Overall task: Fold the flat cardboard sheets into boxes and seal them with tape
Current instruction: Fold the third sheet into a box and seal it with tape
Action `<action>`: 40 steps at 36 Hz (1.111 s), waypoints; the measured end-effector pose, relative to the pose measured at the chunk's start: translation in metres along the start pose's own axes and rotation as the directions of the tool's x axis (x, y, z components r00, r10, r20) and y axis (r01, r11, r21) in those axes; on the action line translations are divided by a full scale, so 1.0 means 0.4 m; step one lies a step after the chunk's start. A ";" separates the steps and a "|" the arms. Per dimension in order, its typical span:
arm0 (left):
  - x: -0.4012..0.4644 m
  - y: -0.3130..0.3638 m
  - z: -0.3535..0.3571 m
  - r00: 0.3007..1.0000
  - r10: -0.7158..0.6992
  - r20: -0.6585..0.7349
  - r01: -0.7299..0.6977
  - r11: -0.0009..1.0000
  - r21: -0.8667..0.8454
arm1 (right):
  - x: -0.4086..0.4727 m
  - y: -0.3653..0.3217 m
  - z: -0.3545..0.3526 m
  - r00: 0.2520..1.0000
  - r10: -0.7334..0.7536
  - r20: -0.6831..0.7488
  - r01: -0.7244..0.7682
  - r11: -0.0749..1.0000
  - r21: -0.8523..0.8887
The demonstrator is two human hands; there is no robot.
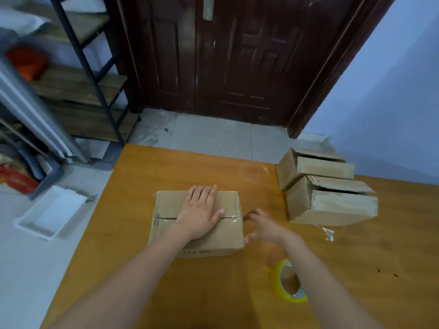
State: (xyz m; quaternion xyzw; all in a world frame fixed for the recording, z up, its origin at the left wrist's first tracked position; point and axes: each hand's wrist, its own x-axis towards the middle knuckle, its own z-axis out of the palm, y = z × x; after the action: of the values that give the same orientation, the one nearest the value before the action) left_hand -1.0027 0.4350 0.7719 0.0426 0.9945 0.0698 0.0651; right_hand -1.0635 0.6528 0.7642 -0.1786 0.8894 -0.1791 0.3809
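Cardboard box (197, 222) lies closed at table (147, 281) centre; my left hand (202, 212) presses it, fingers straight together. Right hand (263, 227), fingers apart, blurred, at its 3 o'clock edge. Seam looks taped. Two boxes (325, 186) at 2 o'clock remain open; tape roll (288, 281) at 5 o'clock.

Closed brown box (166, 224) frame centre, flaps meeting at a middle seam; two folded boxes (332, 203) on their sides at right; yellow-cored tape roll (283, 281) lower right.

dark door (213, 55) | metal shelf (90, 74) | white tray (51, 213)
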 end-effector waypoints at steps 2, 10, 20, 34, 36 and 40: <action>-0.002 -0.005 -0.003 0.999 0.049 0.013 -0.049 0.999 -0.008 | -0.003 0.003 -0.044 0.997 0.076 -0.020 -0.077 0.995 -0.068; -0.021 -0.004 -0.006 0.876 0.480 -0.037 -0.480 0.863 -0.156 | 0.009 -0.205 -0.187 0.916 -0.124 -0.383 0.139 0.990 0.012; -0.145 -0.129 -0.035 0.700 -0.498 -0.511 0.137 0.796 -0.589 | 0.130 -0.365 -0.071 0.982 -0.189 -0.029 0.191 0.959 0.208; -0.245 -0.138 0.083 0.737 -0.673 -0.072 0.296 0.416 -0.860 | 0.185 -0.439 -0.046 0.936 -0.272 0.224 0.236 0.956 0.173; -0.245 -0.137 0.080 0.739 -0.670 -0.066 0.286 0.401 -0.870 | 0.188 -0.451 -0.041 0.930 -0.294 0.220 0.264 0.952 0.156; -0.249 -0.132 0.081 0.718 -0.694 -0.047 0.269 0.340 -0.901 | 0.190 -0.441 -0.014 0.935 -0.327 0.138 0.312 0.942 0.123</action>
State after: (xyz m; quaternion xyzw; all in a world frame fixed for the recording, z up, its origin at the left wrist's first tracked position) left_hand -0.9039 0.3781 0.7448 -0.3169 0.7777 0.5286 -0.1238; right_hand -1.0848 0.4654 0.8013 -0.3152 0.8059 -0.2678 0.4237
